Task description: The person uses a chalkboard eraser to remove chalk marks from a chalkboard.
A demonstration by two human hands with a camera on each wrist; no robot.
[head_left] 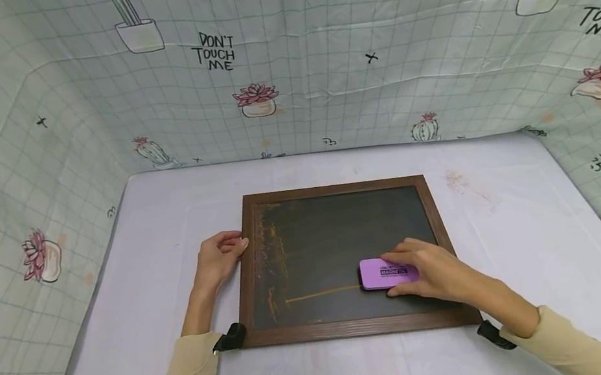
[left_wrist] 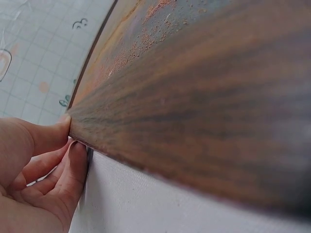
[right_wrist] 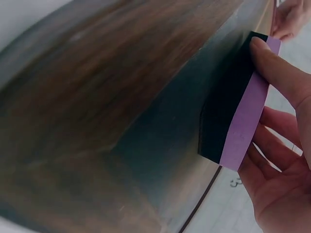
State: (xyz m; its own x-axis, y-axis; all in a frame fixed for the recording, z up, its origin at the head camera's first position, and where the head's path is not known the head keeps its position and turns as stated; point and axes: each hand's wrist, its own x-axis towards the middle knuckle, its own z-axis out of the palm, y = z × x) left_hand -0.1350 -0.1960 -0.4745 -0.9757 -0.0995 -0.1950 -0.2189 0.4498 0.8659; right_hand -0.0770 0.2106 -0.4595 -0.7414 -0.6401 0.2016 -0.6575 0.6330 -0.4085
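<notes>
A small chalkboard with a brown wooden frame lies on the table. Its left side carries orange chalk smears, and a thin orange line runs along its lower part. My left hand pinches the frame's left edge, thumb at the rim and fingers curled against the side. A purple eraser with a black underside, marked "MAGNETIC", is against the board right of centre. Its right end is gripped by my right hand; the thumb lies along one side, the fingers on the other.
A white cloth covers the table, with a faint reddish smudge right of the board. Behind and at both sides hangs a gridded curtain printed with cacti. Black straps sit at both wrists.
</notes>
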